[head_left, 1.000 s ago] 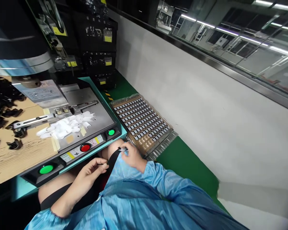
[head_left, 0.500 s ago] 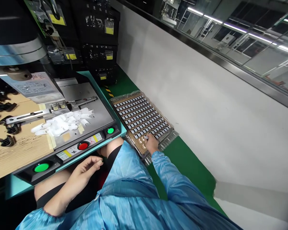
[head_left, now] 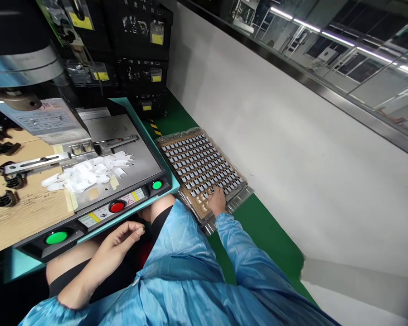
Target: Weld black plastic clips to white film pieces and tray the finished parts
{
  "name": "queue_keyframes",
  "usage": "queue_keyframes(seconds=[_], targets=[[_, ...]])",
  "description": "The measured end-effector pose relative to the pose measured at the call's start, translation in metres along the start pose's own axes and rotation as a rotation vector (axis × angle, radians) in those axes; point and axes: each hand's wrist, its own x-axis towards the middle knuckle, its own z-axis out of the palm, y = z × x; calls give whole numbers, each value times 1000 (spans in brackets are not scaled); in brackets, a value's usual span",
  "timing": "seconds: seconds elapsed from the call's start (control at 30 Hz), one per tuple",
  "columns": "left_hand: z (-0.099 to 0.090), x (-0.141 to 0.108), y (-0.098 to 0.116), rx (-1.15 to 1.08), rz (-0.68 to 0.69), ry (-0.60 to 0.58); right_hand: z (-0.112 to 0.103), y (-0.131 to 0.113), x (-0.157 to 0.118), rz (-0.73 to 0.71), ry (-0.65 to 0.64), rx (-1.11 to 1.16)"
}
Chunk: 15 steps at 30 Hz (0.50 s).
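My right hand (head_left: 217, 202) reaches down to a tray (head_left: 203, 208) on the right, its fingers closed at the near rows. Whatever those fingertips hold is too small to make out. Rows of small pale parts with dark ends (head_left: 199, 163) sit in the tray's pockets, and several pockets beside my hand show no part. Over my lap, in front of the machine, my left hand (head_left: 121, 239) rests with curled fingers and the thumb against them. Nothing shows in it.
At left stands a bench machine with green buttons (head_left: 56, 237), a red button (head_left: 117, 207) and a metal plate (head_left: 139, 160). White flat pieces (head_left: 88, 172) lie piled on it. Dark curved parts (head_left: 6, 198) lie on cardboard. Black boxes (head_left: 143, 36) are stacked behind; a white wall (head_left: 275, 136) runs along the right.
My right hand has shifted slightly up and right over the tray's near rows. My left hand stays nearly still; the view has moved a little.
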Motion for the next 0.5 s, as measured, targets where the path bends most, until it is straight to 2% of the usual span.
queue_keyframes(seconds=[0.27,0.5], targets=[[-1,0,-2,23,14,-3,5,-2,12,-28,-2,-27],[-1,2,-4,31,22,-11,1,-7,11,-27,2,-12]])
